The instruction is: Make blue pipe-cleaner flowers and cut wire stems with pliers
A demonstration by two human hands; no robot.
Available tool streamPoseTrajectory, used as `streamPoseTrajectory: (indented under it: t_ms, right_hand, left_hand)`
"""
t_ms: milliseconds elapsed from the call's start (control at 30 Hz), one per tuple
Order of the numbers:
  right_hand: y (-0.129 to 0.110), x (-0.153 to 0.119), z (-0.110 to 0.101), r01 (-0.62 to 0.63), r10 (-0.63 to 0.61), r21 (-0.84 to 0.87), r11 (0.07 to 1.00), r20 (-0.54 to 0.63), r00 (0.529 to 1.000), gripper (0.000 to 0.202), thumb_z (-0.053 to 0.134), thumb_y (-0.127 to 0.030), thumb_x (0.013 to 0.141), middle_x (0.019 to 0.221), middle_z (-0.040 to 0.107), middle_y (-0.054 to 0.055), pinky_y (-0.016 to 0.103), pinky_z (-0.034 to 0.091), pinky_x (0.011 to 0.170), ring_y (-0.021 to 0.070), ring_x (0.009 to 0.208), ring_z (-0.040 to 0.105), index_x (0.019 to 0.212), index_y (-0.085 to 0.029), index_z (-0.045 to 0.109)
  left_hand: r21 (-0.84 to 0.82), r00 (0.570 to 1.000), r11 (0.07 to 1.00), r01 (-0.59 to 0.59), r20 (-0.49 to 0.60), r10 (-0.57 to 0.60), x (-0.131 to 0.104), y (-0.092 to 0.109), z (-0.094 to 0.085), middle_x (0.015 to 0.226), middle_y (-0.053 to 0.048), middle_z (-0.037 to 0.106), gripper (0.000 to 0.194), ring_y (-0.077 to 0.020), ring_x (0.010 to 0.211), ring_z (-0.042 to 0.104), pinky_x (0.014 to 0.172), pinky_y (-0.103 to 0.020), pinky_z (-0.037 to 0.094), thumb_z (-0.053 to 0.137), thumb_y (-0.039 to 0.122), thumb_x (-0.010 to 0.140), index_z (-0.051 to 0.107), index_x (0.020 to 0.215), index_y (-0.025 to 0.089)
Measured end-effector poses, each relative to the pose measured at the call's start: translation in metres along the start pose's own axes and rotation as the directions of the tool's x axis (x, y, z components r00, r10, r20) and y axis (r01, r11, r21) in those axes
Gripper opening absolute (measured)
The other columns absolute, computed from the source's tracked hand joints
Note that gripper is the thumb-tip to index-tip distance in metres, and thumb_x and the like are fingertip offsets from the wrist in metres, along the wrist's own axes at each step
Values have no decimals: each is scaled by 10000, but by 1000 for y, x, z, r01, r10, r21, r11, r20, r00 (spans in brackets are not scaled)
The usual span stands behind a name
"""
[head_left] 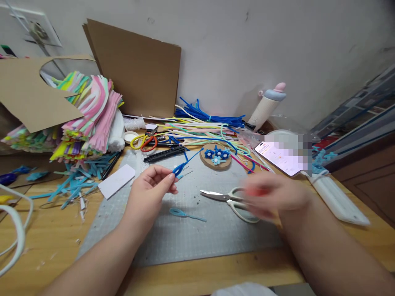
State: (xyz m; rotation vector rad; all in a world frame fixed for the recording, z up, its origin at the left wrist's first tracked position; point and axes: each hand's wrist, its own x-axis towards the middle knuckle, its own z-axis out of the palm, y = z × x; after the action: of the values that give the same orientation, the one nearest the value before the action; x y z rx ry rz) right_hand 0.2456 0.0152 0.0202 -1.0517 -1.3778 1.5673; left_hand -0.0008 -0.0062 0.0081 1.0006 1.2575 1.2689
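Observation:
My left hand pinches a dark blue pipe cleaner bent into a loop, its tail pointing up to the right. Motion smears my right hand, so its fingers do not show clearly; a blurred red patch appears at them. Just left of that hand, scissors with pale handles lie partly open on the grey cutting mat. Between my arms rests a light blue looped pipe cleaner. Beyond it, a round cardboard disc bears several small blue flowers with pale centres.
Pipe cleaners in many colours lie along the wall, near red-and-yellow-handled scissors. A lit phone and a white glue-gun-like tool are at right. Bundled fuzzy sticks and a white card are at left.

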Motion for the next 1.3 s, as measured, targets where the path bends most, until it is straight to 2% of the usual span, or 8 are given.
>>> streamPoseTrajectory:
  t_ms: [100, 167, 267, 367, 500, 800, 967, 1300]
  right_hand:
    - [10, 1, 22, -16, 16, 26, 1000, -8, 1000, 172, 645, -348, 766, 516, 440, -92, 162, 199, 330, 50, 394, 318, 759, -191, 575]
    - [17, -4, 46, -114, 98, 147, 983, 115, 989, 163, 632, -342, 799, 545, 459, -73, 160, 196, 350, 55, 402, 314, 846, -211, 546]
    - [28, -14, 76, -258, 146, 380, 888, 299, 943, 210, 573, -400, 841, 620, 500, -44, 168, 225, 383, 53, 424, 349, 900, -209, 508]
    - [39, -15, 91, -229, 117, 494, 839, 247, 962, 228, 578, -403, 843, 675, 510, -36, 180, 275, 439, 50, 465, 389, 929, -206, 500]
    - [49, -9, 93, -105, 45, 541, 835, 122, 991, 212, 551, -400, 865, 688, 503, -42, 188, 282, 474, 55, 497, 398, 858, -212, 454]
    - [59, -7, 96, -20, -1, 387, 922, 56, 998, 252, 547, -442, 853, 672, 479, -45, 215, 283, 485, 74, 504, 388, 878, -212, 447]
    - [64, -7, 95, 40, -49, 288, 957, 23, 999, 235, 525, -426, 871, 682, 473, -45, 217, 282, 488, 75, 516, 384, 862, -209, 436]
    - [61, -7, 92, 45, -63, 242, 969, 66, 996, 240, 495, -412, 891, 672, 446, -54, 216, 261, 481, 72, 517, 363, 802, -207, 406]
  left_hand:
    - [9, 999, 999, -46, 16, 46, -2, -1, 3, 649, 34, 611, 148, -107, 535, 567, 557, -228, 465, 678, 214, 691, 552, 760, 180]
    - [48, 997, 996, -72, 5, 71, -4, -3, 5, 642, 32, 601, 77, -107, 548, 568, 572, -225, 461, 646, 187, 695, 580, 733, 176]
    - [110, 1000, 994, -3, 9, 2, -7, -4, 8, 635, 4, 624, 41, -124, 594, 586, 612, -229, 458, 597, 161, 703, 638, 709, 156]
    - [74, 995, 994, 79, 49, -83, -11, -5, 12, 712, -25, 662, 94, -147, 668, 605, 657, -245, 463, 636, 193, 688, 666, 762, 143]
    - [-9, 992, 997, 80, 96, -79, -16, -8, 18, 689, -9, 641, 114, -121, 643, 566, 650, -227, 450, 690, 234, 669, 648, 718, 139]
    - [-129, 964, 973, 191, 210, -162, -17, -17, 21, 583, 6, 632, 146, -129, 526, 586, 569, -257, 481, 692, 247, 679, 602, 739, 150]
    - [-124, 968, 972, 197, 179, -174, -16, -16, 22, 559, 11, 637, 129, -107, 502, 576, 531, -217, 463, 707, 222, 654, 616, 692, 139]
    - [-109, 970, 971, 215, 138, -200, -15, -17, 20, 600, 16, 640, 122, -74, 527, 535, 542, -184, 421, 740, 209, 623, 659, 674, 134]
